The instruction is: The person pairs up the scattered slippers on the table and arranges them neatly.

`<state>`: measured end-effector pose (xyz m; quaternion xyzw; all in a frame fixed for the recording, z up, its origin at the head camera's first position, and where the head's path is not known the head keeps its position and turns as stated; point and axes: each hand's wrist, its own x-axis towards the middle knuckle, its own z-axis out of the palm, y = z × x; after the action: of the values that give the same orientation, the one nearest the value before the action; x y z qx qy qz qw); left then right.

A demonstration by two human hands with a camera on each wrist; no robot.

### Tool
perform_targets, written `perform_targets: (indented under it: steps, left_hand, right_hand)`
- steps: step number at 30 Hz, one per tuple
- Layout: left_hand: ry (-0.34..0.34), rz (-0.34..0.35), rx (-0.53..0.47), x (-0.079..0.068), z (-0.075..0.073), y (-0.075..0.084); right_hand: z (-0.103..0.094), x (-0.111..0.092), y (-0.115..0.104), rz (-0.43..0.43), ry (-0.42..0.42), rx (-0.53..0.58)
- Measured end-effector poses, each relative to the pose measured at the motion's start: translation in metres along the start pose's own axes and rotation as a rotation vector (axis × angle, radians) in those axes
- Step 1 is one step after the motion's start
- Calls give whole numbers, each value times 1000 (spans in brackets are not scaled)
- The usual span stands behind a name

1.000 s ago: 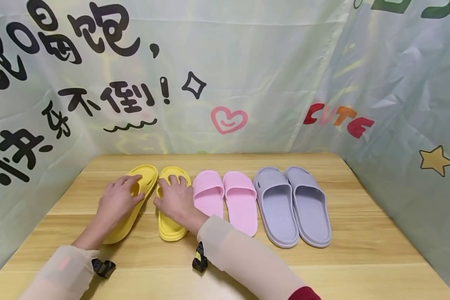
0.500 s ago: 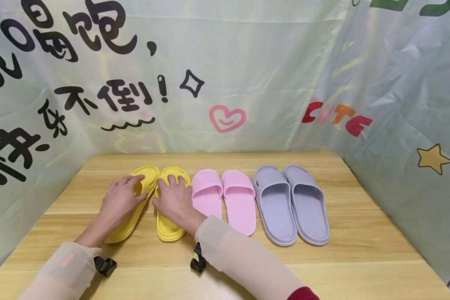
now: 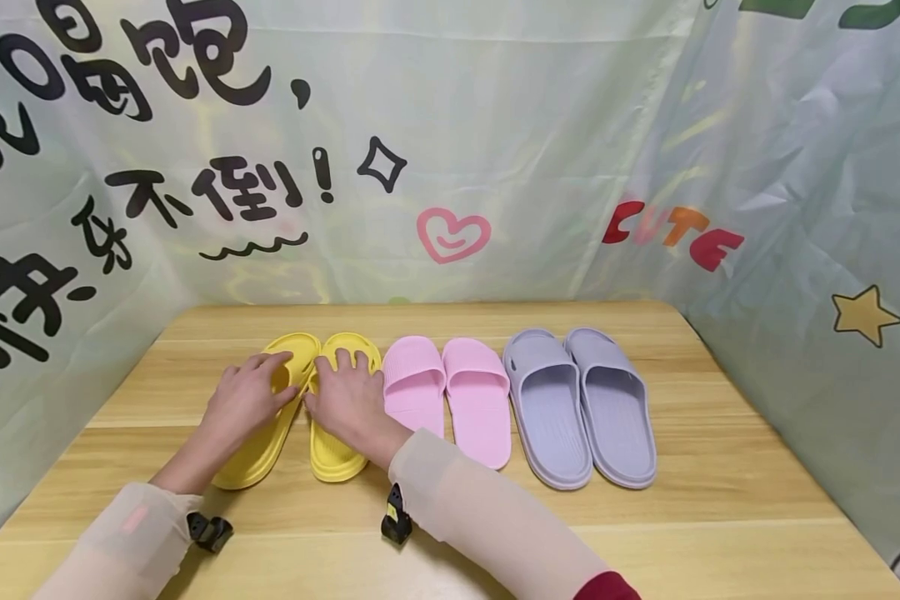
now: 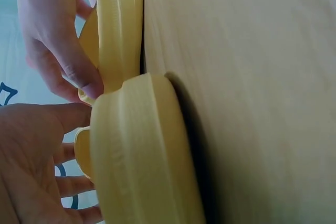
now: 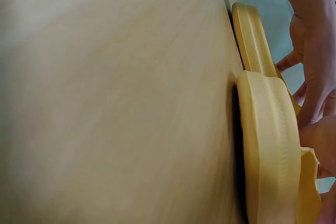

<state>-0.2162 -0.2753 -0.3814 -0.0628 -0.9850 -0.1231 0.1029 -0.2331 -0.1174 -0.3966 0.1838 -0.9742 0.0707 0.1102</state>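
In the head view two yellow slippers lie at the left, toes away from me and touching or nearly so. My left hand holds the left yellow slipper near its strap, its thumb on the inner side and its fingers over the top. The right yellow slipper is held across its strap by my right hand. This left slipper slants with its heel out to the left, so a gap opens between the heels. Both soles show edge-on in the left wrist view, the left slipper nearest. My hands cover most of both straps.
Right of the yellow pair stand two pink slippers, close beside my right wrist. Two grey-lilac slippers lie farther right. The wooden table is bounded by a printed cloth at the back and sides.
The left yellow slipper has shifted right with my left hand, and its toe has come up close to the right one. My right hand stays at its slipper. The head view has drifted slightly.
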Motion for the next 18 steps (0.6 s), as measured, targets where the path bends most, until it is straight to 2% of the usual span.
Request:
perform_targets:
  steps: [12,18]
  left_hand:
    - [-7,59,-2,-2,-3,-1]
    - [-31,63,-11,-2,-4,2]
  right_hand:
    - [-4,-2,7,-48,-10,25]
    - [-7,-3,13,-89,12,39]
